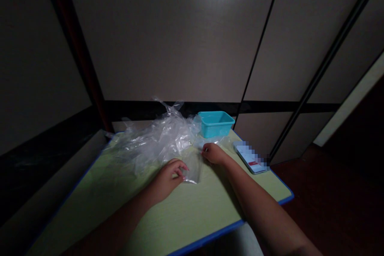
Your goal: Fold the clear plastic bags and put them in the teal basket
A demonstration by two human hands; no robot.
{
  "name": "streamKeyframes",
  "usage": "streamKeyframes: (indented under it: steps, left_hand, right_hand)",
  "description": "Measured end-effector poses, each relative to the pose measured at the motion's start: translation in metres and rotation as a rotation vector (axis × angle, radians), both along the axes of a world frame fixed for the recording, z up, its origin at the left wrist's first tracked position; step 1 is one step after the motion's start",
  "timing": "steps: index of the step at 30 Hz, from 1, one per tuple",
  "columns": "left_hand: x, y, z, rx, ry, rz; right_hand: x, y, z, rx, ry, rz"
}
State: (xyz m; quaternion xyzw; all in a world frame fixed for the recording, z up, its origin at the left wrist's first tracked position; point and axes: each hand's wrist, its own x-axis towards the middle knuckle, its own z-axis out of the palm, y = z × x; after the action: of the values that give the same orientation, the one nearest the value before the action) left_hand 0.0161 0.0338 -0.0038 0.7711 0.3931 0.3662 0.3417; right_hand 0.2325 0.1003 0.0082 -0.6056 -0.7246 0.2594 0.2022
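A small clear plastic bag (194, 167) lies flat on the pale green table (192, 216), between my two hands. My left hand (169, 176) rests at its near left corner with the fingers curled down, pinching its edge. At the far right corner of the bag my right hand (212, 153) is closed, fingertips pressed on the plastic. A heap of crumpled clear plastic bags (156, 140) sits just behind and to the left of my left hand.
A turquoise plastic tub (216, 123) stands at the table's far edge, right of the heap. A phone (250, 157) lies near the right edge. The table has a blue rim (210, 238). Grey wall panels rise close behind; dark floor lies to the right.
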Motion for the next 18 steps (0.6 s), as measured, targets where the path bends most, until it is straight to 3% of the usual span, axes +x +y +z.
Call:
streamKeyframes:
  steps: [4, 7, 13, 18]
  left_hand:
    - [-0.002, 0.003, -0.005, 0.180, 0.075, 0.165]
    - [-0.002, 0.003, -0.013, 0.223, 0.156, 0.222]
    - [-0.002, 0.002, -0.017, 0.197, 0.381, 0.161]
    - [-0.006, 0.003, -0.016, 0.255, 0.506, 0.055]
  right_hand:
    - [-0.003, -0.001, 0.001, -0.053, 0.152, 0.005]
    - [-0.005, -0.002, 0.003, -0.043, 0.251, 0.017]
    - [0.007, -0.006, 0.014, -0.189, 0.347, 0.094]
    - [0.013, -0.006, 0.019, -0.310, 0.349, 0.053]
